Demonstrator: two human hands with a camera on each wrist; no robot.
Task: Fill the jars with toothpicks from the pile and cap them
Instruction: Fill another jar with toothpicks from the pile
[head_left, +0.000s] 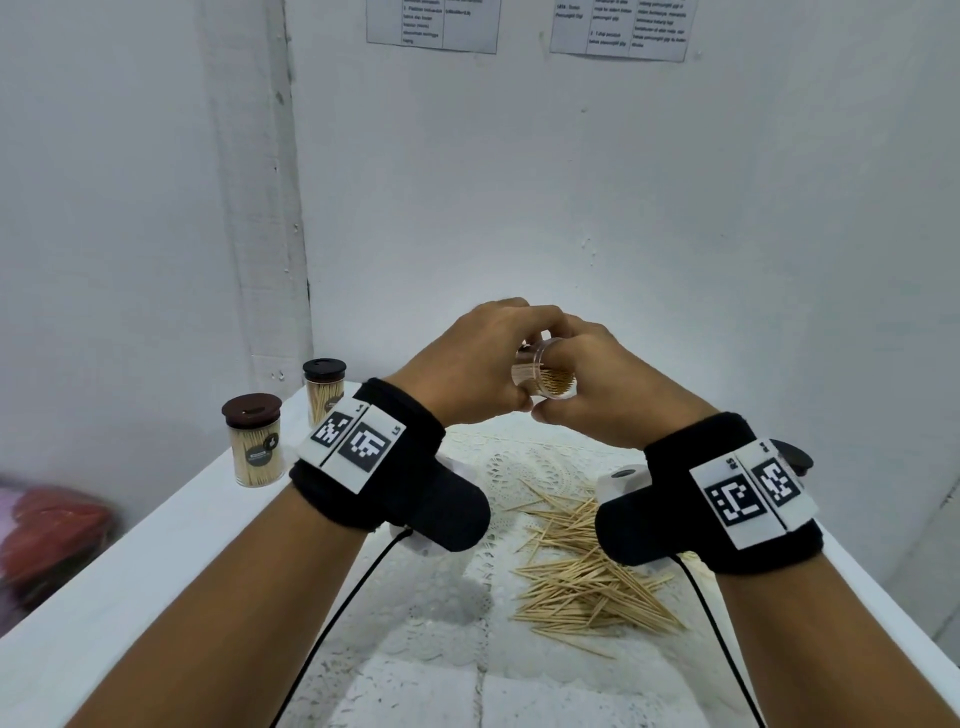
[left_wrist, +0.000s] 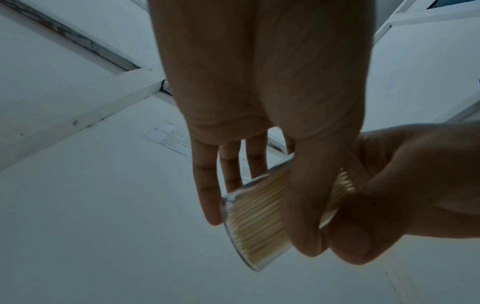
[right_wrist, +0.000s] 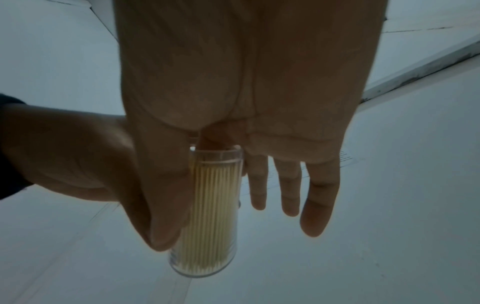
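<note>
A clear jar (head_left: 540, 376) packed with toothpicks is held up over the table, tilted, with its uncapped mouth toward me. My left hand (head_left: 498, 358) grips its body between the thumb and the fingers behind it. My right hand (head_left: 566, 384) pinches the mouth end, index finger curled over the opening and thumb under the jar. In the left wrist view the jar (left_wrist: 254, 216) lies across my left hand (left_wrist: 259, 232). In the right wrist view my right hand (right_wrist: 187, 191) has its thumb along the jar (right_wrist: 213, 205). A loose toothpick pile (head_left: 587, 577) lies on the table below.
Two filled jars with dark caps (head_left: 255, 441) (head_left: 324, 389) stand at the table's far left edge. A lace mat (head_left: 519, 467) covers the white table (head_left: 156, 545). A dark round thing (head_left: 792, 457), perhaps a cap, shows behind my right wristband. A white wall stands close behind.
</note>
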